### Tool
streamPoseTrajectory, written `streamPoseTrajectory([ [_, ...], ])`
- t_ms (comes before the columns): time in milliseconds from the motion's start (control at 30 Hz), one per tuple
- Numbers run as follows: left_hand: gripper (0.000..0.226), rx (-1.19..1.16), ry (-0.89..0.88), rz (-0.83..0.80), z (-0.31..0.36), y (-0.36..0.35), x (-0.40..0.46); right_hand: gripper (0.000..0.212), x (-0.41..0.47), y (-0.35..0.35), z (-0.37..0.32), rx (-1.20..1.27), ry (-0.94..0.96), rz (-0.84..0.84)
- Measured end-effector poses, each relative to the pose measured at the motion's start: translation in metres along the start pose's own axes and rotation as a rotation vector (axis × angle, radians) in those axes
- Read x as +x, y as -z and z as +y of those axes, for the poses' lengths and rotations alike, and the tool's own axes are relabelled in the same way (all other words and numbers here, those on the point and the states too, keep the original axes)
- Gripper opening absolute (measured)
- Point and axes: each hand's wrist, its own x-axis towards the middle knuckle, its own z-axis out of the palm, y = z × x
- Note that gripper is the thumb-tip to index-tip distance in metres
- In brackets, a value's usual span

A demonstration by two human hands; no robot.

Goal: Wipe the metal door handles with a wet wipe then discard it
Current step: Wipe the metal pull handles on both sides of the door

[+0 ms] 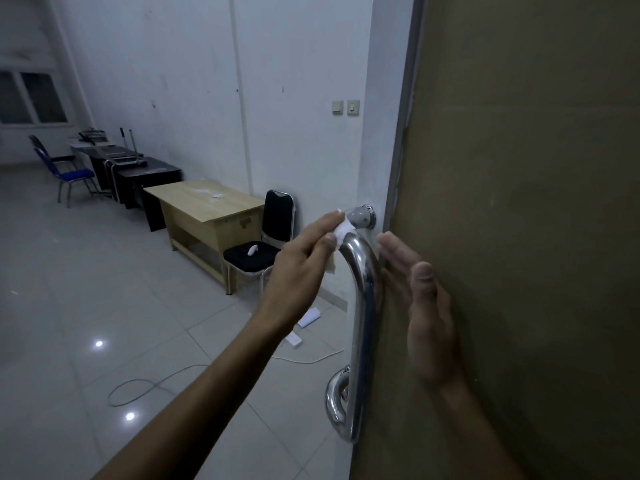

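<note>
A long curved metal pull handle runs down the edge of a brown door, with its top mount and a second handle's lower bend showing behind. My left hand pinches a crumpled white wet wipe against the handle's upper bend. My right hand lies flat on the door face just right of the handle, fingers straight and holding nothing.
Beyond the door a black chair with a small white object on its seat stands by a wooden desk. Dark desks and a blue chair sit farther back. A white cable and power strip lie on the tiled floor.
</note>
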Motion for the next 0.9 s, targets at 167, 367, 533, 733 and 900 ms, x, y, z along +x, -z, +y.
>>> streamPoseTrajectory([
  [167, 0.035, 0.398, -0.249, -0.071, -0.001, 0.013, 0.010, 0.074, 0.017, 0.002, -0.004, -0.089, 0.035, 0.018],
  [367, 0.047, 0.514, -0.309, -0.298, 0.016, 0.011, 0.029, 0.059, 0.038, 0.003, -0.020, -0.120, 0.036, 0.076],
  [533, 0.055, 0.032, -0.168, -0.373, 0.015, 0.026, 0.039, 0.049, 0.054, -0.008, -0.038, -0.246, -0.062, 0.019],
  [733, 0.054, -0.459, -0.024, -0.011, 0.010, 0.043, 0.038, 0.039, 0.048, -0.025, -0.048, -0.668, -0.085, -0.232],
  [900, 0.057, -0.179, -0.070, -0.050, 0.001, 0.047, 0.025, 0.040, 0.050, -0.031, -0.054, -0.805, -0.105, -0.232],
])
